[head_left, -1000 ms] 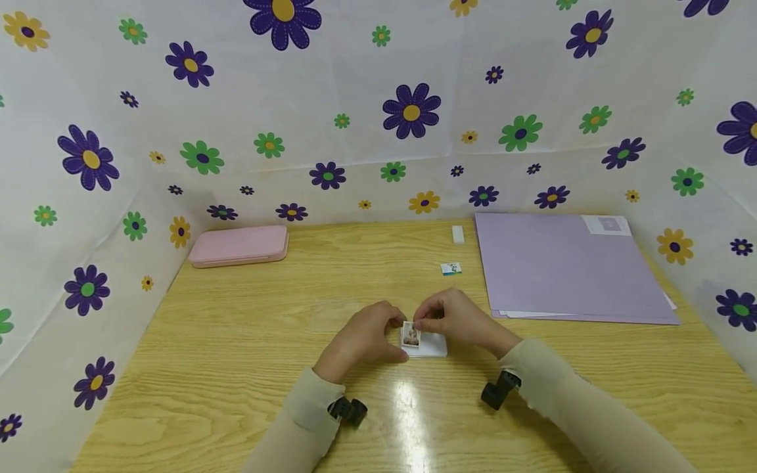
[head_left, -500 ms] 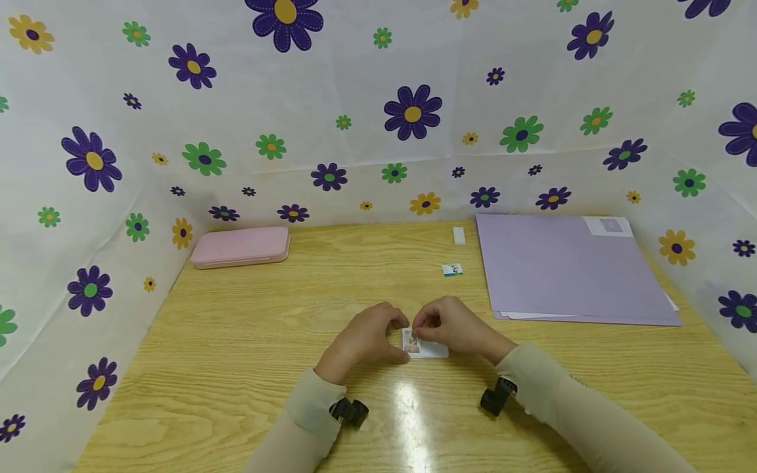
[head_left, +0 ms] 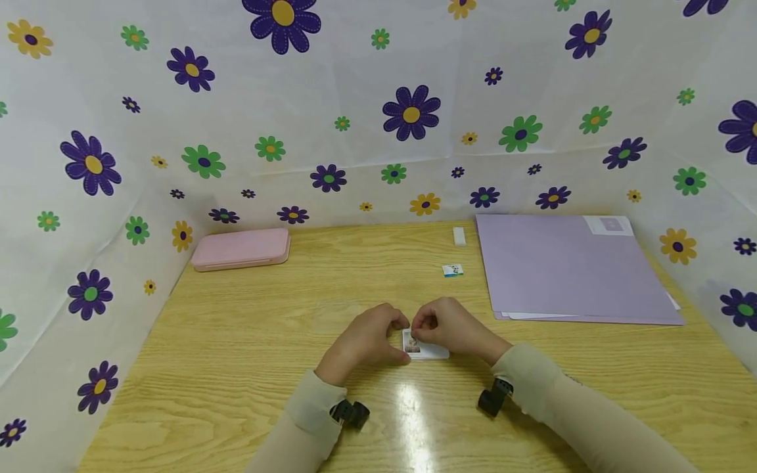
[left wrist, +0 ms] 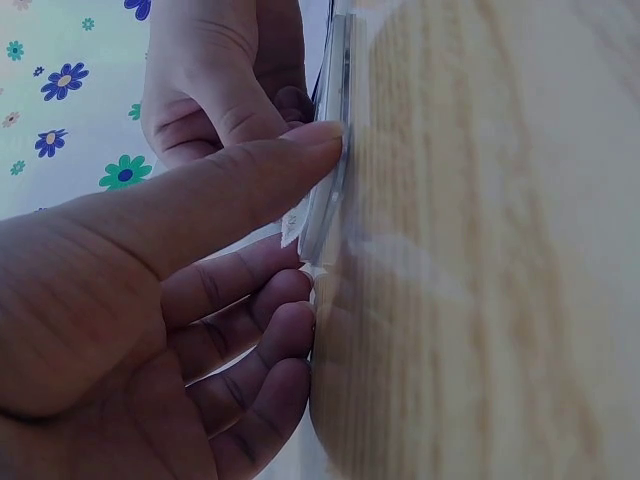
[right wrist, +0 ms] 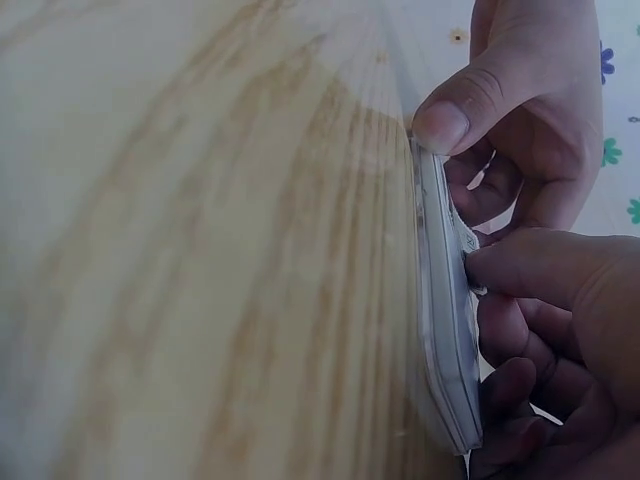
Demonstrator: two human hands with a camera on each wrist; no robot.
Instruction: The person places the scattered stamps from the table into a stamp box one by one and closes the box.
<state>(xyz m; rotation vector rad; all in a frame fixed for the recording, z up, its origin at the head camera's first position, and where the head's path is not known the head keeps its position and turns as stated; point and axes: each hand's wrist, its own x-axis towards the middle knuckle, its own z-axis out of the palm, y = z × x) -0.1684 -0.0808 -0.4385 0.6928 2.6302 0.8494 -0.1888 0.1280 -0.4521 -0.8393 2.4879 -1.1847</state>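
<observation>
A thin white rectangular block [head_left: 436, 351] lies flat on the table in the head view, its layered, clear-edged side showing in the right wrist view. My left hand [head_left: 363, 338] grips its left end, thumb on the near edge and fingers at the far edge. On that end sits a small picture [head_left: 411, 345] with a pale border. My right hand [head_left: 455, 328] pinches the picture's upper edge between thumb and curled fingers. One corner of the picture stands up off the block in the left wrist view. Fingertips of the right hand hide part of the picture.
A pink case [head_left: 241, 248] lies at the back left. Behind the hands are a white eraser-like block [head_left: 458, 236] and a small printed packet [head_left: 452, 270]. Purple folders [head_left: 573, 269] cover the back right. A clear sheet [head_left: 334, 316] lies beside the left hand. Flowered cloth surrounds the table.
The small picture, tilted up one second ago, has been lowered onto the white block. My right hand has come slightly down and left with it; the left hand keeps its hold.
</observation>
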